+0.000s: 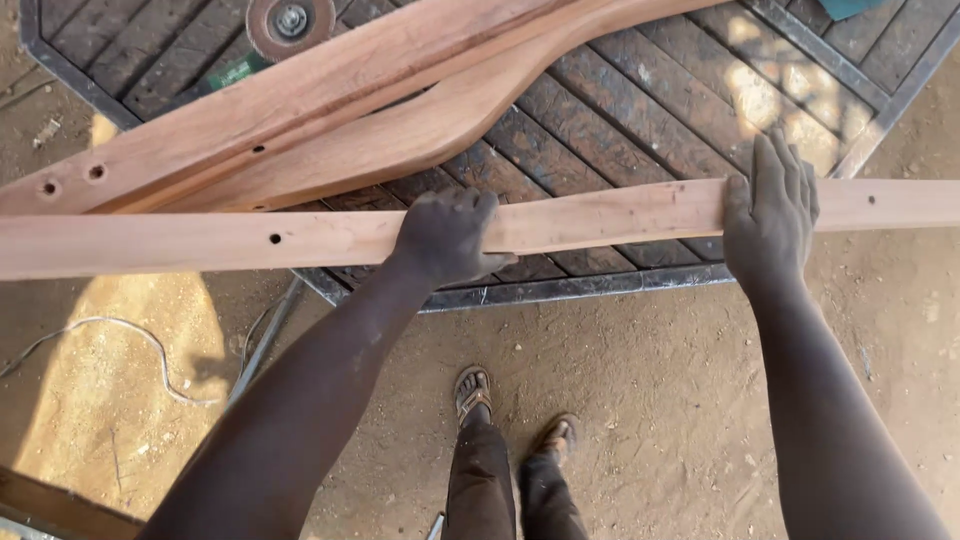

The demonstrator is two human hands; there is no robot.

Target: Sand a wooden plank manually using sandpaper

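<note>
A long pale wooden plank [600, 218] with small drilled holes lies across the near edge of a slatted metal-framed table [640, 110], sticking out past it on both sides. My left hand [445, 237] grips the plank near its middle, fingers curled over the far edge. Further right, my right hand [770, 208] lies on the plank with fingers spread flat across it and reaching onto the table.
Two curved wooden pieces [330, 110] lie diagonally on the table behind the plank. An angle grinder's disc [290, 22] shows at the top. A pale cable [130, 345] trails over the dirt ground at left. My sandalled feet [515, 415] stand below.
</note>
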